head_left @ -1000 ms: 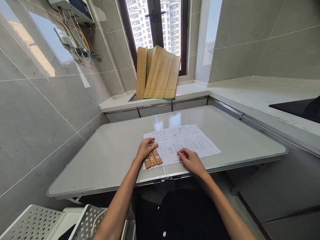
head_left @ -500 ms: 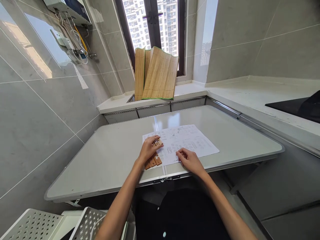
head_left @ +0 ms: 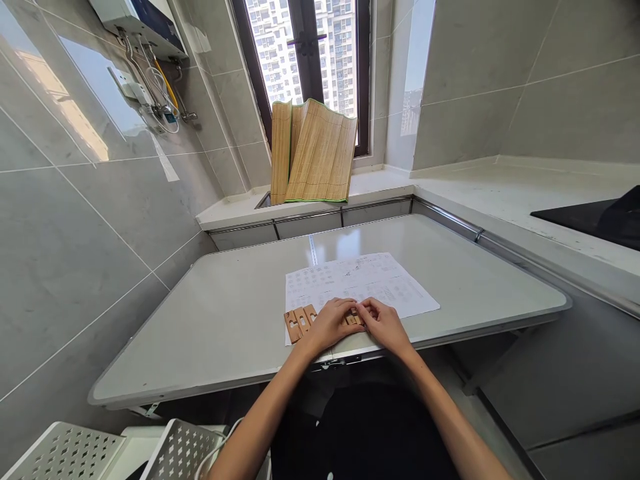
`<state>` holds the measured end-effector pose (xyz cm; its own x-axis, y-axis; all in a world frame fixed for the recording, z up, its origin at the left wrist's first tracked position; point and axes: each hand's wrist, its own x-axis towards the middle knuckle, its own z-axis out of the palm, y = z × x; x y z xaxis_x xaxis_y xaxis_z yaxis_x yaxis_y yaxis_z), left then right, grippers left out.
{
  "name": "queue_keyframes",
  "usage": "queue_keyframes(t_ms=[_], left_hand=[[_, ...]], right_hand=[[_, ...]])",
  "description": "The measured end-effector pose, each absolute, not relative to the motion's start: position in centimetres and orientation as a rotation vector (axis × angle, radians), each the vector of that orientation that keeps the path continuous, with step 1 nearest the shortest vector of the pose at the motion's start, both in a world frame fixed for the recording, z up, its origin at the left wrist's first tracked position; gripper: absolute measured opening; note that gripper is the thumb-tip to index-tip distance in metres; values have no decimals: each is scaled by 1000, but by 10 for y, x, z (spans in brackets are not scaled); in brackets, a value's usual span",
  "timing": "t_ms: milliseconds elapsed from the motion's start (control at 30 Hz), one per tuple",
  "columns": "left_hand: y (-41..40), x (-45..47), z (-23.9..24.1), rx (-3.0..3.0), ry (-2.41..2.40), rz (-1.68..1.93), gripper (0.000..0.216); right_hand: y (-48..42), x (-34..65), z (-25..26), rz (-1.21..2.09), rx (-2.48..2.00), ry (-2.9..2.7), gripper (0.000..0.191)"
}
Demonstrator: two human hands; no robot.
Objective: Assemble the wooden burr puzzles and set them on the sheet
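My left hand [head_left: 336,321] is closed round a small group of notched wooden puzzle pieces [head_left: 353,319], low over the near edge of the printed sheet [head_left: 345,277]. Fingers of my right hand [head_left: 384,323] are bent together and pinch the right end of the same pieces. How many pieces are held cannot be made out behind the fingers. Several more flat brown puzzle pieces [head_left: 300,323] with cut-out notches lie side by side at the sheet's left corner, left of my left hand. Faint diagrams cover the white sheet.
The pale folding table [head_left: 240,293] has a seam down its middle and a latch [head_left: 340,362] at the front edge. Behind it, a bamboo mat [head_left: 320,153] leans by the window. White perforated baskets [head_left: 80,447] stand low at the left.
My left hand has moved right and nearer with wooden pieces, uncovering those at the sheet's left corner. My right hand now meets it on the held pieces.
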<state>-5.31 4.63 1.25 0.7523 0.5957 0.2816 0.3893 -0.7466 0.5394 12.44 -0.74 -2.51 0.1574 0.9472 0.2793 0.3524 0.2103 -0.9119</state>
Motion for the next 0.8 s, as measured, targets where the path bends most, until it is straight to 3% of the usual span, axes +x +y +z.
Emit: queue_keyframes(t_ms=[333,600,800], left_hand=[[38,-62,8,2591,962,665,62],[29,-75,2,2627,1163,768,55],[17,-78,-3,2550,1220,937,64]], right_hand=[[-7,124,-25,647,-1365,-1410,39],[-2,125,-30,534,-1363,-1492,26],[1,122,-34,469,-1359,-1561,20]])
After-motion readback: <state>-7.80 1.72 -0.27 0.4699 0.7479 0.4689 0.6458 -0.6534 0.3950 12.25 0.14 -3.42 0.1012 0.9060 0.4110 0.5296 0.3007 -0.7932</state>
